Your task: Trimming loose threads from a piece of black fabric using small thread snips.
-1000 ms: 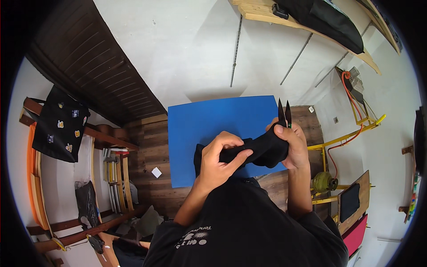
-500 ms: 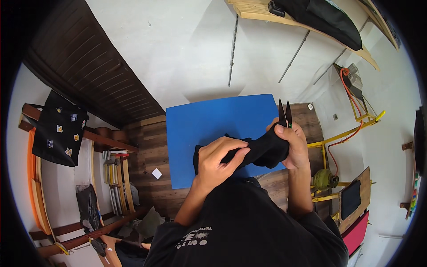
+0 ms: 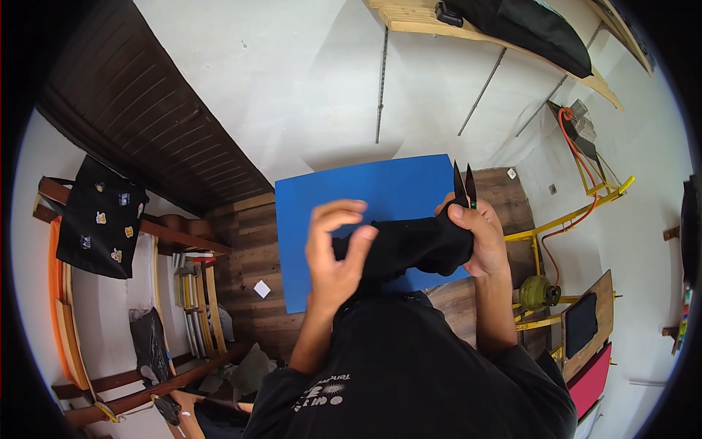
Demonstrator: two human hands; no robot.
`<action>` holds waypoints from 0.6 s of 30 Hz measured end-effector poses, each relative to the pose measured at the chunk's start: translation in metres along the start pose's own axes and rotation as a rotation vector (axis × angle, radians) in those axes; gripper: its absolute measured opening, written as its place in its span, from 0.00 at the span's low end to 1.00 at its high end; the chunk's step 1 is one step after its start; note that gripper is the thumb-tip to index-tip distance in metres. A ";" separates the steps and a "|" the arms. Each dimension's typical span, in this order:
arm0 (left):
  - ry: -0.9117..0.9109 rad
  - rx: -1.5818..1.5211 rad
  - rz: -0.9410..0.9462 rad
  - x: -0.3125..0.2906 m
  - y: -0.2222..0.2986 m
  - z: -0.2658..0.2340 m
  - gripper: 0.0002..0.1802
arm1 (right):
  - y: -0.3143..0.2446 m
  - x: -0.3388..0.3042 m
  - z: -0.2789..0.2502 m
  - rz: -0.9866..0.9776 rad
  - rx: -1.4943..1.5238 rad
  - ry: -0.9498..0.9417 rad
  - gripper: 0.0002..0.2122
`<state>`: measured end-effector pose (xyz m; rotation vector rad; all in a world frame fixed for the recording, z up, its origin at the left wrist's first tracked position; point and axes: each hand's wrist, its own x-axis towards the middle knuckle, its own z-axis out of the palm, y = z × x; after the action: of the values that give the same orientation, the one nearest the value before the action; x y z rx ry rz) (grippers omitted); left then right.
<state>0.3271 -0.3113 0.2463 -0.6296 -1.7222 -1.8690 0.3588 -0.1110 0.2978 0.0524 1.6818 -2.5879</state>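
A length of black cloth [image 3: 406,245] stretches from my right hand toward the left, over the blue tabletop [image 3: 329,188]. My right hand [image 3: 479,234] is closed on its bunched end, thumb pressed on top. The same hand grips small thread snips [image 3: 463,183], whose two dark pointed blades stick up past the fingers, slightly apart. A bit of green shows by the thumb; the rest of the snips is hidden. My left hand [image 3: 336,256] is raised over the cloth's left part, fingers and thumb spread, holding nothing visible.
A brown door [image 3: 146,110] and a rack with a black printed bag [image 3: 102,219] stand left. On the right are a yellow metal frame [image 3: 570,219], a greenish gas cylinder [image 3: 540,294] and an orange hose [image 3: 574,139]. A wooden shelf [image 3: 417,20] juts out above.
My left hand has let go of the cloth and moved slightly left, its fingers opening. The right hand keeps the snips and cloth in nearly the same place.
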 end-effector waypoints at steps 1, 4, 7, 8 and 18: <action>-0.059 -0.002 0.037 -0.001 0.004 0.006 0.14 | -0.001 -0.001 0.002 0.002 0.000 -0.005 0.10; -0.133 0.053 0.094 -0.005 0.002 0.019 0.17 | -0.002 -0.002 0.003 -0.006 -0.020 0.000 0.10; -0.126 0.083 0.154 -0.007 -0.001 0.023 0.18 | -0.001 -0.004 0.000 0.005 0.005 -0.019 0.09; -0.125 0.082 0.154 -0.006 -0.001 0.023 0.18 | -0.001 -0.004 0.000 -0.007 0.003 -0.013 0.09; -0.197 0.233 0.217 -0.005 0.007 0.021 0.16 | -0.001 -0.009 0.000 -0.016 0.009 -0.032 0.09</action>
<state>0.3352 -0.2901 0.2508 -0.8905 -1.8770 -1.4731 0.3674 -0.1105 0.2992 -0.0022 1.6675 -2.5937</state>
